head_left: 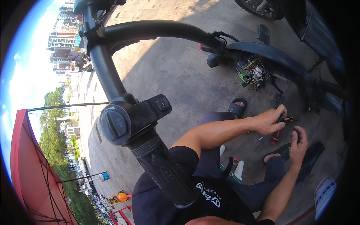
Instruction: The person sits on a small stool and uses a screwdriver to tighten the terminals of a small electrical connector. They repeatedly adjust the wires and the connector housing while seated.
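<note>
My left hand [272, 120] is closed around a dark cable or connector, with thin coloured wire ends [288, 119] sticking out beyond the fingers. Just below and to its right, my right hand [299, 144] has its thumb and fingers drawn together; whatever is between them is too small to make out. The two hands are close but apart. A red-handled tool [275, 138] is on the ground beneath them. Above the hands, a tangled bundle of coloured wires and white connectors [255, 74] hangs out of the dark vehicle frame [270, 50].
A handlebar with a black grip [167, 176] and a switch unit [116, 123] crosses the left foreground. A wheel [264, 9] stands at the top. My sandalled foot [237, 108] is near the wires. A green and white stool-like object [236, 170] is by my legs. A red canopy [33, 161] is at far left.
</note>
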Demonstrator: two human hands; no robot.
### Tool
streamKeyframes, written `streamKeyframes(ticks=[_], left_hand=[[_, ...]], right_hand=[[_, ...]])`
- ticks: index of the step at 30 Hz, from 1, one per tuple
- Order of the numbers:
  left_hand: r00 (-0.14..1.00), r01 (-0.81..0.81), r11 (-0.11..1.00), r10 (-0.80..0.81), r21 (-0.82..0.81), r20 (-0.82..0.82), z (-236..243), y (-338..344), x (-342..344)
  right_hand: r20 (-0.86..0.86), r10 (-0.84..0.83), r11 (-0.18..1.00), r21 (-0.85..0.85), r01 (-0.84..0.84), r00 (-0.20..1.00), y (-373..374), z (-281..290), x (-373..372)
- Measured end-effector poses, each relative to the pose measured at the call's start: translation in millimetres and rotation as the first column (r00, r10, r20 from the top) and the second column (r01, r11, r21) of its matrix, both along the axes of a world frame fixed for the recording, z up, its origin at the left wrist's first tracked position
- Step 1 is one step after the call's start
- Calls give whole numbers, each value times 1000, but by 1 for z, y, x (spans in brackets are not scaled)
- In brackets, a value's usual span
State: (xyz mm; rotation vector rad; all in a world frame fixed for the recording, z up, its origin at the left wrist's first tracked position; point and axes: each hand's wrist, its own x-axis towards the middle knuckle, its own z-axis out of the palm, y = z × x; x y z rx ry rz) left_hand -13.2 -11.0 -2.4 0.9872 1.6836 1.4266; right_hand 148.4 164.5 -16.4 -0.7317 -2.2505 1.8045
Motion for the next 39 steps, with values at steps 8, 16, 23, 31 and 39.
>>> streamKeyframes(ticks=[8, 16, 23, 31, 39], left_hand=[[988, -126, 992, 125, 11, 94, -7, 14, 12], [980, -172, 983, 164, 61, 116, 0, 23, 12], [933, -239, 970, 217, 47, 286, 1, 26, 13], [889, -264, 963, 220, 58, 401, 5, 21, 16], [959, -186, 982, 175, 28, 223, -2, 17, 11]], right_hand=[[37, 107, 994, -18, -107, 994, -4, 1, -3], [-133, -36, 977, -215, 6, 990, -34, 16, -22], [-272, 73, 992, 121, -41, 959, -38, 31, -28], [-258, 9, 997, 76, 11, 966, -41, 26, -31], [-343, -64, 990, 98, 104, 937, -43, 28, -31]])
